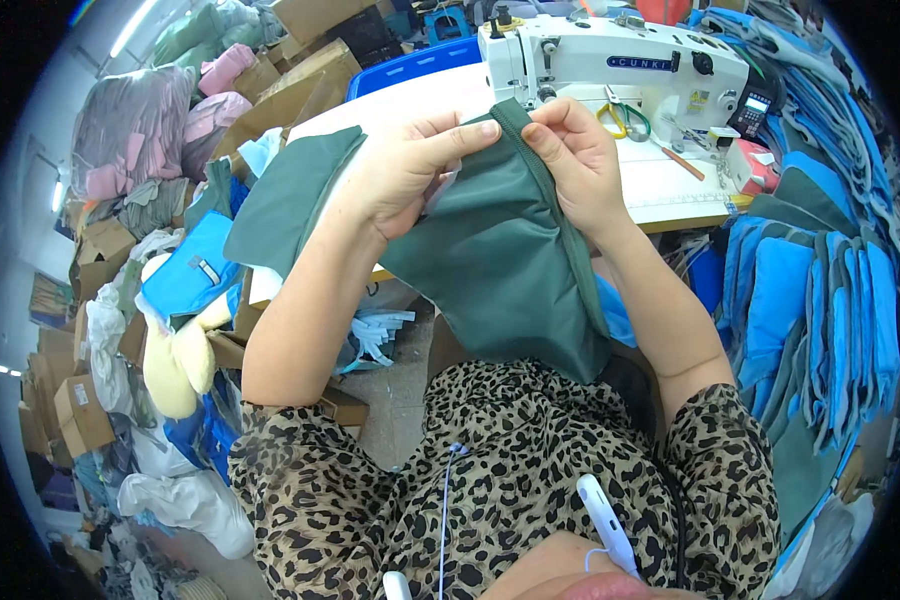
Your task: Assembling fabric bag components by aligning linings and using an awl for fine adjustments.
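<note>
A dark green fabric piece hangs from both my hands in front of the sewing machine, its lower end falling toward my lap. My left hand pinches its upper edge between thumb and fingers. On the other side of a zipper-like ribbed strip at the top corner, my right hand grips the same cloth, thumb and fingers closed. The seam runs down the cloth's right side. Another green panel lies on the table's left end, beside my left forearm.
Scissors with yellow and green handles, an orange-brown stick and a red-and-white box lie on the white table. Stacked blue and green pieces hang at right. Boxes and a blue bag crowd the left; a blue crate stands behind.
</note>
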A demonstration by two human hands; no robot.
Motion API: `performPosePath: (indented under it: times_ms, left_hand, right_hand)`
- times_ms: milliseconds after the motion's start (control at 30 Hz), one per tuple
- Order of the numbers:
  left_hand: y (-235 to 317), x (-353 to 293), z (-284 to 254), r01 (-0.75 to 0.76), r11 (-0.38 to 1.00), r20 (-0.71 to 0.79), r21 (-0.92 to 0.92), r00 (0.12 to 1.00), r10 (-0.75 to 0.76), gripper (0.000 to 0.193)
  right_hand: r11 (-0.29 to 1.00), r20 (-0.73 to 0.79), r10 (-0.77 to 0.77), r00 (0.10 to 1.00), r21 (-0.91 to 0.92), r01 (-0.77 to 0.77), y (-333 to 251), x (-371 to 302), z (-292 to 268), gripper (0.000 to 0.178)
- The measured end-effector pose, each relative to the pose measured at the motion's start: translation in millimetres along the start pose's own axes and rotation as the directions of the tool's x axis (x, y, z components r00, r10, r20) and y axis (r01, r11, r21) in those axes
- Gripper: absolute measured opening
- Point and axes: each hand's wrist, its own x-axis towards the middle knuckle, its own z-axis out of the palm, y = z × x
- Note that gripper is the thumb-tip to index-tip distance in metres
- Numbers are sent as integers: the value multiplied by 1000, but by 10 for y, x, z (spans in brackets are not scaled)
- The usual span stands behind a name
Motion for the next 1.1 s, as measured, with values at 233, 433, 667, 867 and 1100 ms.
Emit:
performPosePath:
  times_ms: [233, 433, 667, 867, 1100]
  left_hand:
    - [-21, -14, 112, -148, 989, 11, 14, 989, 148, 22]
    - [-23, -22, 55, -140, 990, 28, -26, 990, 141, 21]
    - [43, -34, -14, -285, 951, -36, 121, 956, 291, 12]
    - [175, -96, -10, -385, 885, 17, 262, 919, 395, 11]
    - [237, -136, 13, -367, 872, -9, 324, 920, 391, 11]
  right_hand:
    - [998, 2, -59, 998, -27, 59, 71, 10, 7, 11]
    - [977, -27, 39, 999, 213, -32, 67, 26, 57, 12]
    - [996, 60, 72, 996, -58, -68, -86, -75, 32, 27]
    - [944, 54, 218, 975, -267, -196, -150, -29, -34, 19]
    - [942, 147, 277, 950, -238, -238, -82, -58, -93, 19]
